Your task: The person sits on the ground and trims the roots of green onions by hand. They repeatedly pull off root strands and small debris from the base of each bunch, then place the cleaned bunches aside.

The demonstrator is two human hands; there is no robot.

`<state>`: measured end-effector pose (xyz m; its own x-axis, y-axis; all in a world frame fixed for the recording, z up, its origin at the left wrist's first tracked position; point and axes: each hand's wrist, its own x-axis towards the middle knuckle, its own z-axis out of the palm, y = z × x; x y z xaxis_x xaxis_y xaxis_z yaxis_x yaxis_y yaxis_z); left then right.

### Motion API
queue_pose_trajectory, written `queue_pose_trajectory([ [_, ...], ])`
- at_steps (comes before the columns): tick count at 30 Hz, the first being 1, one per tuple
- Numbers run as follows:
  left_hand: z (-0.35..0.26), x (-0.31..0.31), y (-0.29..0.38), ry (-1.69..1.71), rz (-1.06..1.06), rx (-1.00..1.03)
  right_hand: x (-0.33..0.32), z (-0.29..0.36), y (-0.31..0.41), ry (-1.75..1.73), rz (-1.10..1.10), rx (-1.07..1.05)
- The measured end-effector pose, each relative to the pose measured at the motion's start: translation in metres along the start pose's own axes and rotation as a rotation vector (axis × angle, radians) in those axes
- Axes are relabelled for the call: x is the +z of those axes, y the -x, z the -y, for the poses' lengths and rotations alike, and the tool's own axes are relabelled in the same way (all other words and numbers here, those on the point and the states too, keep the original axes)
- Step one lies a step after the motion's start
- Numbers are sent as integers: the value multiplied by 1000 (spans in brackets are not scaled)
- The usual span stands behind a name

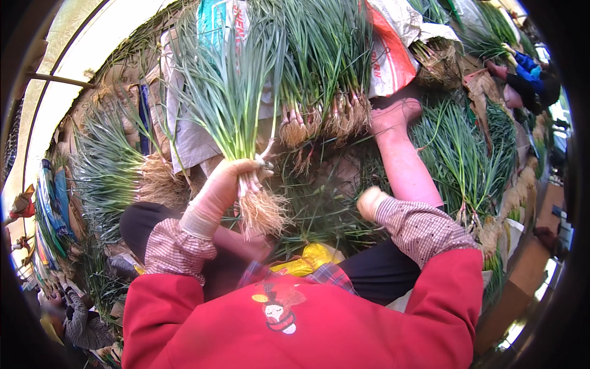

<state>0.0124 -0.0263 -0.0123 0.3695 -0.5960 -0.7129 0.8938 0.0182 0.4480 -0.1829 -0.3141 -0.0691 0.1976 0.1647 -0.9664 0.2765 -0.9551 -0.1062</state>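
Note:
My left hand [226,177], in a pale glove, is closed round a bunch of long green leafy allium plants [237,106], just above their bulbs. The leaves fan upward and the pale roots [260,210] hang below the fist. My right hand [371,203], gloved too, is curled above my bent leg, apart from the bunch; whether it holds anything cannot be made out. Beyond the hands, more bunches [322,64] lie on printed sacks, their roots towards me.
Loose leaves [322,217] litter the ground between my legs, near a yellow bag [306,260]. Plant heaps lie left [110,170] and right [461,152]. My pink boot [401,152] reaches forward on the right. Other people work at the upper right [530,74] and lower left [85,323].

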Motion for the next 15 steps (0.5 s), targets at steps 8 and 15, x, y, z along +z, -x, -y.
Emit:
queue_pose_trajectory([
  [8,3,-1,4,-59,53,-88,-146,26,-12,-904,-1024,-255],
  [15,4,-7,11,58,71,-107,-88,24,-10,-540,-226,-484],
])
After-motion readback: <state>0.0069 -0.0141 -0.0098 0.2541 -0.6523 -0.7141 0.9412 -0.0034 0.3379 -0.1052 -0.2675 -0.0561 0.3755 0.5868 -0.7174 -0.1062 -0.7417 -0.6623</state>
